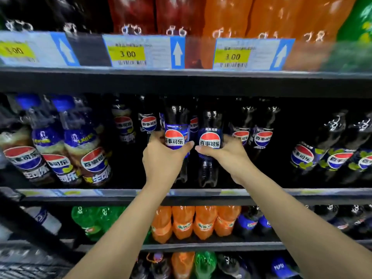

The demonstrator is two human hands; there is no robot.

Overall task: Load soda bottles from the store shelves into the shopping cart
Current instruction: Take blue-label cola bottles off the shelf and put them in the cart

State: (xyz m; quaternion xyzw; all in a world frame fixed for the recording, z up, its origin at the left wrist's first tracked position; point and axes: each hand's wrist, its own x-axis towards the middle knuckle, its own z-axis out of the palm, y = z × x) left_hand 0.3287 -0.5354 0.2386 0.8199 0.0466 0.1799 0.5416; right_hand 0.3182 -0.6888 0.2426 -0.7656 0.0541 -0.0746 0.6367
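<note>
1. Store shelves (181,81): four tiers are seen. Stock is faced label-forward at the front edges, presumably for easy reach.
2. Orange bottles (183,222): four are counted in a row on the tier below the hands. The green ones beside them are too blurred to count.
3. Left soda bottle (174,138) and right soda bottle (210,141): two are being taken. Both stand upright side by side on the middle tier and are not yet loaded. The shopping cart cannot be made out with certainty.
4. Left hand (161,158) and right hand (229,156): each is wrapped around its own bottle at the label band, thumb in front. One bottle per hand is judged to allow two to be carried at once.
5. Price tags (126,54): three are clipped to the upper shelf edge. Their arrows point up at the goods priced.
</note>
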